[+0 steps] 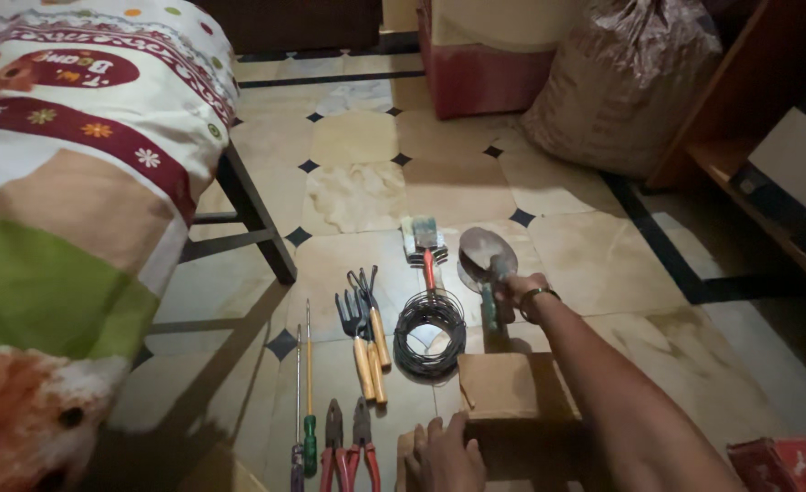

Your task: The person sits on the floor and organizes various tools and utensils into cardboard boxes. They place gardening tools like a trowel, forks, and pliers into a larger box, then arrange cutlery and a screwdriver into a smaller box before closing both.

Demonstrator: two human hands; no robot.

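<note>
Down on the tiled floor (pixel 366 196), the right hand (pixel 510 293) is stretched far out, its fingers wrapped around the green handle of a small garden trowel (pixel 485 255); the trowel's metal blade points away, just right of a brush (pixel 424 239) with an orange handle. A bangle (pixel 538 296) circles that wrist. The left hand (pixel 444 454) rests near the bottom edge, fingers loosely spread and holding nothing, its fingertips touching the near edge of a wooden block (pixel 509 387) that stands on the floor under the right forearm.

Left of the trowel lies a coil of dark wire (pixel 430 333), overlapping the brush handle. Further left sit two small hand forks (pixel 363 333) with wooden handles, side by side. Nearer and left again are two long screwdrivers (pixel 304 401) and two pairs of red-handled pliers (pixel 348 446), all lined up roughly pointing away.

A bed with a patterned blanket (pixel 75 182) fills the left side. Far off to the right stands a bulging sack (pixel 626 77), and a wooden shelf (pixel 749 164) runs along the right edge
</note>
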